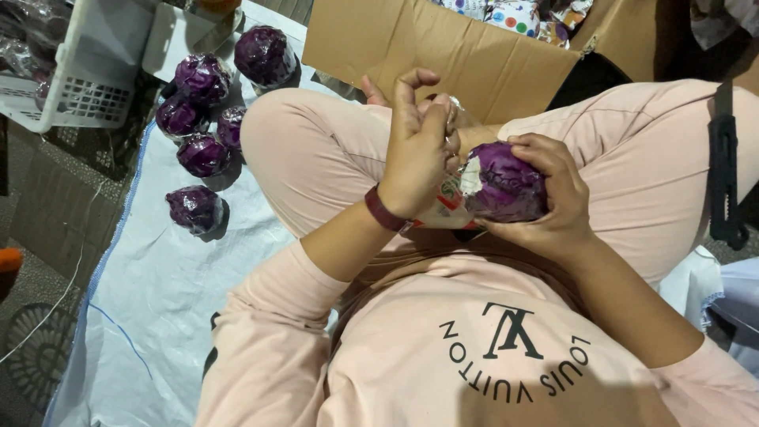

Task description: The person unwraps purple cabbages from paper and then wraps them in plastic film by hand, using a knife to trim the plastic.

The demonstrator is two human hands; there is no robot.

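I sit cross-legged in pale pink clothes. My right hand (553, 202) cups a purple red cabbage (506, 182) over my lap, its cut white stem end facing left. My left hand (417, 150), with a dark red band at the wrist, pinches clear plastic wrap (452, 119) that stretches from the cabbage's stem end. A printed red, white and green label (447, 207) shows under the wrap below my left hand.
Several wrapped purple cabbages (202, 119) lie on a white woven sheet (158, 292) to my left. A white plastic basket (79, 71) stands at the upper left. An open cardboard box (443, 47) sits beyond my knees. A black strap (723, 166) hangs at right.
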